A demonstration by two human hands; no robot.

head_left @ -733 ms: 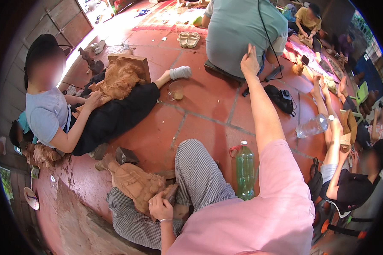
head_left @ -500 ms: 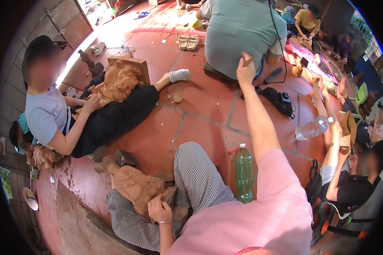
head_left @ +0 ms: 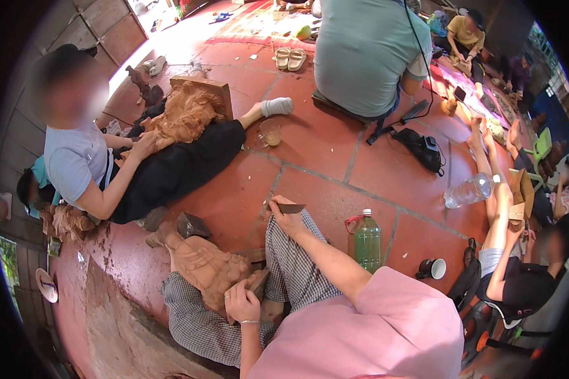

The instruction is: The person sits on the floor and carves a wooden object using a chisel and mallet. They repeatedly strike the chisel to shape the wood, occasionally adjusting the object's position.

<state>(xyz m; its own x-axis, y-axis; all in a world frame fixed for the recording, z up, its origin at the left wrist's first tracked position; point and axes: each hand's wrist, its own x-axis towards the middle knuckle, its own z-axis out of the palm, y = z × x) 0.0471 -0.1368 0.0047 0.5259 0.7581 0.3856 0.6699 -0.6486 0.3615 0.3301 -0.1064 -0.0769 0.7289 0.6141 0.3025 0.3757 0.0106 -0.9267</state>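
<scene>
A reddish-brown carved wooden figure [head_left: 210,264] lies across my lap, on black-and-white checked trousers [head_left: 202,322]. My left hand [head_left: 241,302] has its fingers bent over the near end of the carving and grips it there. Held over my raised knee, my right hand [head_left: 287,216] pinches a thin, dark brown flat piece [head_left: 292,208] between thumb and fingers. That piece is apart from the carving, and its exact kind cannot be made out.
A green plastic bottle [head_left: 367,243] stands right of my knee, near a dark cup [head_left: 431,269]. To the left, a seated person works on another carving [head_left: 186,114]. A glass mug [head_left: 270,134], black pouch [head_left: 417,150] and clear bottle [head_left: 468,191] are on the tiles. Someone sits ahead, back turned.
My right hand has come back from near the person ahead to above my knee, still holding the flat brown piece. The dark cup now shows. My left hand stays on the carving.
</scene>
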